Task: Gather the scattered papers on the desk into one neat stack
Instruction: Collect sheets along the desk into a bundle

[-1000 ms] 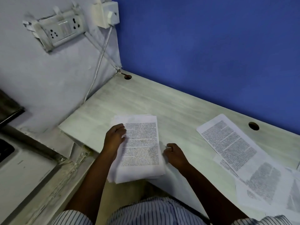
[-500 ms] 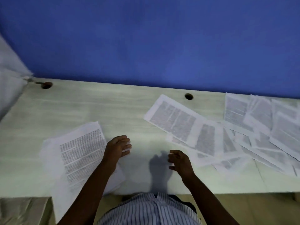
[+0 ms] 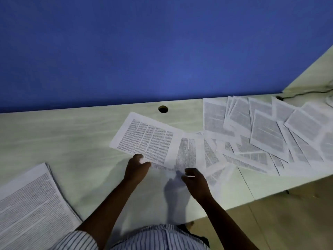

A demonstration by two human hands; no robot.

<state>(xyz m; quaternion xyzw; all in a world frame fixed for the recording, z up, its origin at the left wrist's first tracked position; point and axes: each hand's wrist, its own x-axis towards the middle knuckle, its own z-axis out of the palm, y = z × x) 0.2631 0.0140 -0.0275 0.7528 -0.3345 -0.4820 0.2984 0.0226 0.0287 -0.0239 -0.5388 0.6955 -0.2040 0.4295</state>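
The left hand [image 3: 137, 168] pinches the near corner of the top sheet [image 3: 147, 141], which lies at its 12 o'clock. The right hand [image 3: 195, 179], fingers curled, is at the sheets' near edge; whether it grasps anything cannot be told. The scattered papers [image 3: 270, 138] spread toward its 2 o'clock. The gathered stack [image 3: 32, 213] lies at 8 o'clock on the table [image 3: 72, 141].

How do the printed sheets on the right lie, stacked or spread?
Spread: the white printed sheets overlap at different angles across the pale wooden desk.
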